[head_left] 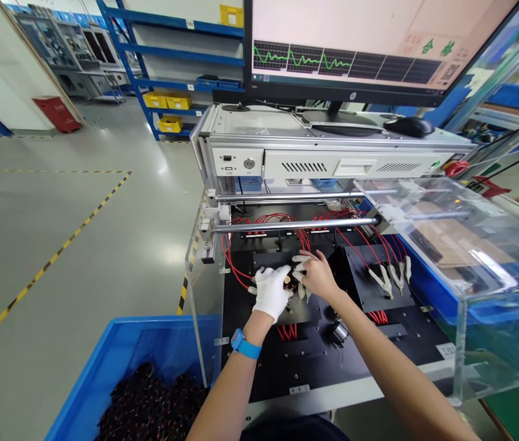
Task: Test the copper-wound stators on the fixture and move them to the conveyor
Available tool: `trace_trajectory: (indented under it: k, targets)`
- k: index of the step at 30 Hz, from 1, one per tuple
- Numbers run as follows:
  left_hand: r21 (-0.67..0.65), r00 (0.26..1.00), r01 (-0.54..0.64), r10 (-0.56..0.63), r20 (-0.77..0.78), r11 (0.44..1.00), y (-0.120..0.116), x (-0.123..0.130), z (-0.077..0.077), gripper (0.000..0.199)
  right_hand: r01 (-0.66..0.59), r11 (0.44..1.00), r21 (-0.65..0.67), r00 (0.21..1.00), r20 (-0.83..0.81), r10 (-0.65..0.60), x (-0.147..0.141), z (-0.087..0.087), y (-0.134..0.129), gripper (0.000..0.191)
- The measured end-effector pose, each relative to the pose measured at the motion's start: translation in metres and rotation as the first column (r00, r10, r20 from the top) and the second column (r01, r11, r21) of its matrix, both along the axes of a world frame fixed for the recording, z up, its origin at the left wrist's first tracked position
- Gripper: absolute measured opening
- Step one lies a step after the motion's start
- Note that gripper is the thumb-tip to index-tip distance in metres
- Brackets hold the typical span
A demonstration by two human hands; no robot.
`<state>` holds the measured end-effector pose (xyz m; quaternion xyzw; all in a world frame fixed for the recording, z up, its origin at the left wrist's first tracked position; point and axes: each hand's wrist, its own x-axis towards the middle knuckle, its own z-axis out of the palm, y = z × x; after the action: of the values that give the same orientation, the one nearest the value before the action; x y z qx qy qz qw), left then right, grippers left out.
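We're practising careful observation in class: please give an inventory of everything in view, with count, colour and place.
Monitor: one, black-framed, top right
Mouse: one, black, below monitor
Knob: one, red, right of drawer
Shelving: one unit, blue, upper left
Small bins: four, yellow, on shelving
Box: one, red, floor, left
Large bin: one, blue, lower left
Parts: uncountable, dark, in large bin
Wires: many, red, worktop
Clips: several, white, worktop
Cylindrical part: one, silvery, worktop
Cover: one, clear, right
Wristband: one, blue, left wrist
Left hand: one, white-gloved, worktop
Right hand: one, white-tipped fingers, beside left
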<state>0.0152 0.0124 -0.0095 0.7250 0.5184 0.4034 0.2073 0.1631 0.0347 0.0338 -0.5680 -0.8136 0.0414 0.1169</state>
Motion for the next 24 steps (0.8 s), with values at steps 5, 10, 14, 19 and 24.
trace_trajectory:
  k: [5, 10, 14, 19, 24]
  targets:
    - [-0.078, 0.998, 0.002, 0.003, 0.065, 0.997, 0.0, 0.001, 0.002, 0.067, -0.12, 0.992, 0.049, 0.969, 0.225, 0.106, -0.014, 0.012, -0.001, 0.018]
    - [-0.073, 1.0, 0.006, -0.006, 0.0, 0.997, 0.0, 0.0, 0.002, 0.066, -0.051, 0.998, -0.047, 0.983, 0.175, 0.058, -0.015, 0.016, 0.004, 0.016]
    - [-0.035, 1.0, 0.02, -0.02, -0.005, 0.999, 0.001, -0.001, 0.0, 0.064, -0.034, 0.991, -0.13, 0.999, 0.03, 0.038, 0.0, 0.008, 0.017, 0.015]
    - [-0.135, 0.982, 0.011, -0.036, -0.185, 0.991, 0.001, -0.001, 0.006, 0.066, -0.12, 0.974, -0.194, 0.947, -0.317, 0.053, 0.015, -0.012, 0.023, 0.014]
    - [-0.162, 0.917, -0.003, -0.062, -0.393, 0.987, 0.001, -0.003, 0.011, 0.075, -0.163, 0.961, -0.224, 0.833, -0.553, 0.013, 0.018, -0.018, 0.027, 0.017]
